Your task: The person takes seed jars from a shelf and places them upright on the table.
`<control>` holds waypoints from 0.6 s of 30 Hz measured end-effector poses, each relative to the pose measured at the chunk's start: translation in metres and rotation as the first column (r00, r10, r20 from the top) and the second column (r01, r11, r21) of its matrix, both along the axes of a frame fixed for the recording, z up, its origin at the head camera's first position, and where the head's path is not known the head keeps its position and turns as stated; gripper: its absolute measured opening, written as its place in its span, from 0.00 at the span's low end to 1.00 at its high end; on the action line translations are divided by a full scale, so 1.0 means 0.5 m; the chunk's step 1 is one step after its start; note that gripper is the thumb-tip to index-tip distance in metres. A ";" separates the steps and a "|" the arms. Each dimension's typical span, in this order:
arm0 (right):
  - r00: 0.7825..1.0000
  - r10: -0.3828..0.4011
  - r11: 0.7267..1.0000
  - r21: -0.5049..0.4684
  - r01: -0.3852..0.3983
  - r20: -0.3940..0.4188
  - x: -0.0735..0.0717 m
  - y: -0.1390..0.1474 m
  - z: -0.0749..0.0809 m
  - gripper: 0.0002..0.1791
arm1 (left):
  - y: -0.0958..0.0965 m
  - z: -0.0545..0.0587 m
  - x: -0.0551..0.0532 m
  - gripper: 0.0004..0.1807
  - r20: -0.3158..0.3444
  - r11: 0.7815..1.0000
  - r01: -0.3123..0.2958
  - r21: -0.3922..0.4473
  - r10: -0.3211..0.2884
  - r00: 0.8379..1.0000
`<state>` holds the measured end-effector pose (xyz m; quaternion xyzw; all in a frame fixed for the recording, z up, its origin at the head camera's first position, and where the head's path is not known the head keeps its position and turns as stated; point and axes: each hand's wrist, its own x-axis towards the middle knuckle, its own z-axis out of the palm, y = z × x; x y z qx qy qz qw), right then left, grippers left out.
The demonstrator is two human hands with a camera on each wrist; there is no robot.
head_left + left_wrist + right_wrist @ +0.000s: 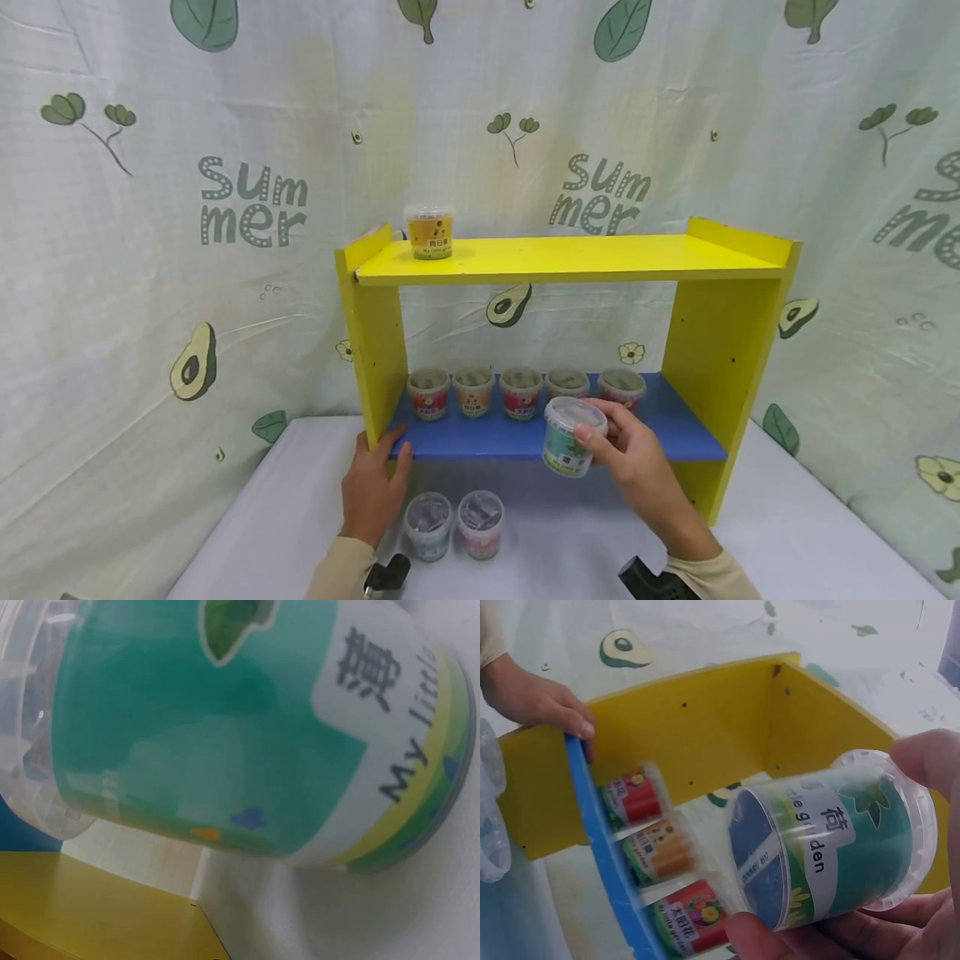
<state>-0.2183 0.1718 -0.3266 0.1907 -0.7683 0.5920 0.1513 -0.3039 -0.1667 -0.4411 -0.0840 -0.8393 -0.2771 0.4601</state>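
Note:
My right hand (633, 467) holds a green-labelled plastic cup (570, 437) by its rim side, in front of the blue board (480, 442) of a yellow shelf (562, 258). The right wrist view shows this cup (832, 840) tipped on its side, thumb at the lid end and fingers beneath. At the shelf's lower left, my left hand (375, 487) grips the frame where the yellow side panel (371, 358) meets the blue board. Close beside that hand, a green-labelled cup (202, 735) fills the left wrist view.
Several cups (520, 392) with red or orange labels stand in a row on the blue board. An orange-labelled cup (431, 233) sits on the top board's left end. A teal cup (428, 527) and a pink cup (481, 525) stand on the white table (300, 467).

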 end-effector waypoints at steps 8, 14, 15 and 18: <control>0.999 -0.020 1.000 0.002 0.020 0.027 -0.006 0.000 -0.021 0.23 | -0.001 0.002 -0.001 0.19 0.009 1.000 -0.008 0.003 0.008 1.000; 0.998 -0.023 1.000 0.009 0.022 0.066 -0.012 0.002 -0.032 0.25 | -0.001 0.001 -0.003 0.19 0.007 1.000 -0.008 -0.001 0.008 1.000; 0.997 -0.023 1.000 0.014 0.022 0.078 -0.014 0.002 -0.034 0.26 | -0.001 0.000 -0.003 0.19 0.010 1.000 -0.010 0.000 0.010 1.000; 0.993 -0.014 1.000 0.019 0.012 0.114 -0.019 0.003 -0.039 0.27 | 0.000 0.000 -0.003 0.19 0.021 1.000 -0.015 0.001 0.015 1.000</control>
